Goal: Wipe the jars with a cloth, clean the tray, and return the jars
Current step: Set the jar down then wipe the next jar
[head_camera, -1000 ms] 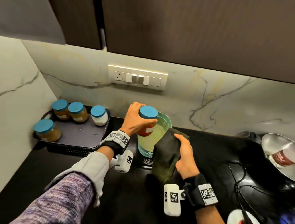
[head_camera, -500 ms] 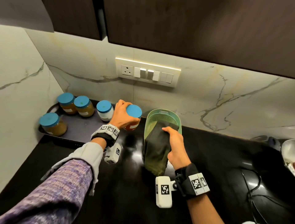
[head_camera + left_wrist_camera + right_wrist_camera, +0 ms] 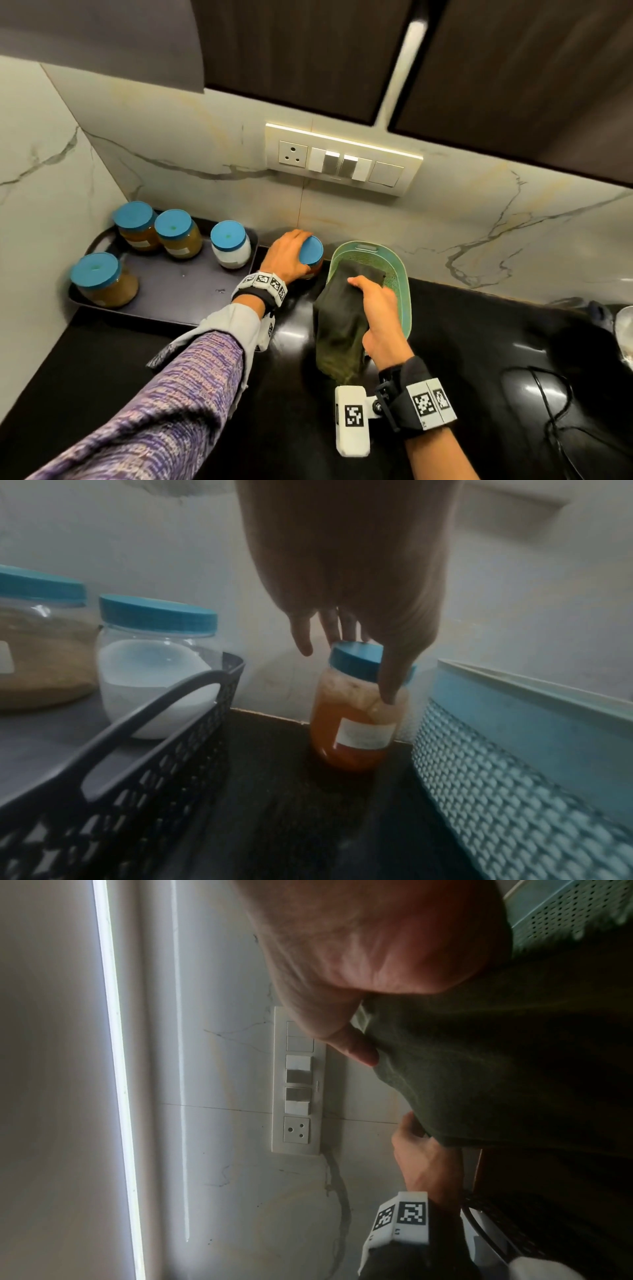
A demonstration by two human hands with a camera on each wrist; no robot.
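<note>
The left hand (image 3: 289,255) has carried the orange jar (image 3: 356,715) leftward and down, away from the front of the green basket (image 3: 402,291). 1 second ago the jar was held up in the air; now it stands on the black counter (image 3: 462,342), in the gap between the dark tray (image 3: 191,294) and the basket, with the hand still gripping its blue lid. The right hand (image 3: 380,315) has moved the dark cloth (image 3: 339,329) onto the basket's near rim.

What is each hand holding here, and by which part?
Left hand grips the orange-filled jar by its blue lid, thumb down its side. Right hand holds the dark green cloth along its right edge.
</note>
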